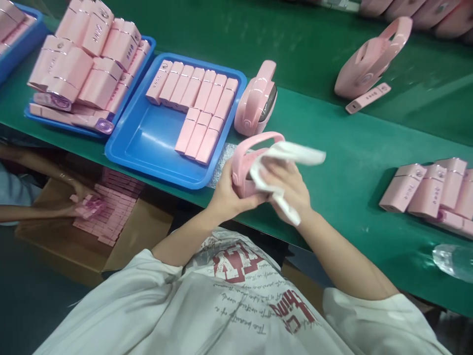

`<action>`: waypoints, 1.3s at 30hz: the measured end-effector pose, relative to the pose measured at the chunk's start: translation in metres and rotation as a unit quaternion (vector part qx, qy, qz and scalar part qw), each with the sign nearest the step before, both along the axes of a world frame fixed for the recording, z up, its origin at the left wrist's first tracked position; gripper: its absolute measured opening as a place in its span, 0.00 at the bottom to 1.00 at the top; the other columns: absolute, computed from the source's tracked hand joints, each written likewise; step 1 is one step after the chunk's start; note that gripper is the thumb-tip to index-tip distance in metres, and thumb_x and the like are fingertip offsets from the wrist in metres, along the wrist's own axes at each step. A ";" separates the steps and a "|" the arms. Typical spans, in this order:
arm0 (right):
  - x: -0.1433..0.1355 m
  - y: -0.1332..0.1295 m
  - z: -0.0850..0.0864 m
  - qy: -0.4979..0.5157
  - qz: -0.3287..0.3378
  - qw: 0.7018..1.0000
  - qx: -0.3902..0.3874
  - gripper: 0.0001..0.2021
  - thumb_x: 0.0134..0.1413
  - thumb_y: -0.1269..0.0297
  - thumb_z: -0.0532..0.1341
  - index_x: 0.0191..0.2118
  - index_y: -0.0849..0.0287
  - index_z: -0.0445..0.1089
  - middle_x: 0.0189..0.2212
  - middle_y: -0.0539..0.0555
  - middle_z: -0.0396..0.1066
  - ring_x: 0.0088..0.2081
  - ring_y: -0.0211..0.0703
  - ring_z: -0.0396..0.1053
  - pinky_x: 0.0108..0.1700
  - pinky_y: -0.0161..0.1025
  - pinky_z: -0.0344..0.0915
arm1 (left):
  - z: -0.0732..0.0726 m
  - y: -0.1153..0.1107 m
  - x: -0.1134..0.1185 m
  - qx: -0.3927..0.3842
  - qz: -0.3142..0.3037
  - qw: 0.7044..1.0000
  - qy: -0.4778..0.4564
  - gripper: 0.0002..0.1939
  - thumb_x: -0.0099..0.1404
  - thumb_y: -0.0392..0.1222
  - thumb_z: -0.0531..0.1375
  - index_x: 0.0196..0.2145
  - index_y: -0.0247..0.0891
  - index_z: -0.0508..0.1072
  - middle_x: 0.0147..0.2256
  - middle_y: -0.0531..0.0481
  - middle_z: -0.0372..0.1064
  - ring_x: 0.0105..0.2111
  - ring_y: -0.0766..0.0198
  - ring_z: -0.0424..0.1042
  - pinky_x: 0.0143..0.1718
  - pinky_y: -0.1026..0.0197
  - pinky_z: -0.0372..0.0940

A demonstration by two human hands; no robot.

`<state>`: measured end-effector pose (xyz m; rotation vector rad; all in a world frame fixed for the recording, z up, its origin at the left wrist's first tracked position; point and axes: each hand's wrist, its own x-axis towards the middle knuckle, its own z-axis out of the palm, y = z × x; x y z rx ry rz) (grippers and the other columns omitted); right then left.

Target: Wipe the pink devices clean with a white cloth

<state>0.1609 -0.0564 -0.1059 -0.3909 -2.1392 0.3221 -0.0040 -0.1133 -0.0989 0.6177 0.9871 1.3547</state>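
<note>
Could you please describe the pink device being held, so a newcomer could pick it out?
On the green bench, find the partly filled blue tray. Just right of its near corner, the left hand grips the pink device. Unlike the standing device beyond, it has a white cloth at its side.

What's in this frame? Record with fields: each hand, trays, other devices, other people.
left_hand: left hand grips a pink handled device
right_hand: right hand holds a white cloth against it
near_tray: blue tray, partly filled with pink bars
left_tray: heaped with pink blocks
other_devices: second pink device beside the blue tray; third pink device farther back, small pink bar beside it
other_person: hands on pink pieces, over a cardboard box
</note>
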 end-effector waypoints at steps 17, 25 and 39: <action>-0.010 -0.033 0.008 -0.117 -0.021 0.978 0.169 0.14 0.62 0.72 0.52 0.47 0.53 0.71 0.47 0.48 0.74 0.60 0.38 0.60 0.70 0.46 0.27 | 0.025 0.006 0.011 -0.258 -0.143 0.862 -0.412 0.36 0.48 0.65 0.58 0.45 0.34 0.70 0.18 0.52 0.65 0.15 0.67 0.62 0.21 0.62 0.66; 0.003 -0.017 -0.002 0.048 -0.088 0.995 -0.022 0.21 0.64 0.61 0.52 0.62 0.51 0.60 0.58 0.56 0.64 0.62 0.50 0.59 0.67 0.53 0.50 | 0.028 0.004 0.006 -0.133 -0.027 0.942 -0.307 0.26 0.52 0.54 0.58 0.44 0.35 0.69 0.35 0.47 0.75 0.34 0.59 0.75 0.30 0.61 0.72; 0.082 0.024 0.052 0.077 -0.348 0.855 -0.376 0.23 0.53 0.41 0.54 0.28 0.59 0.69 0.24 0.55 0.68 0.28 0.47 0.68 0.30 0.43 0.67 | 0.069 0.011 -0.049 0.222 -0.077 0.962 0.140 0.37 0.45 0.39 0.70 0.54 0.43 0.66 0.52 0.45 0.68 0.52 0.52 0.68 0.49 0.56 0.67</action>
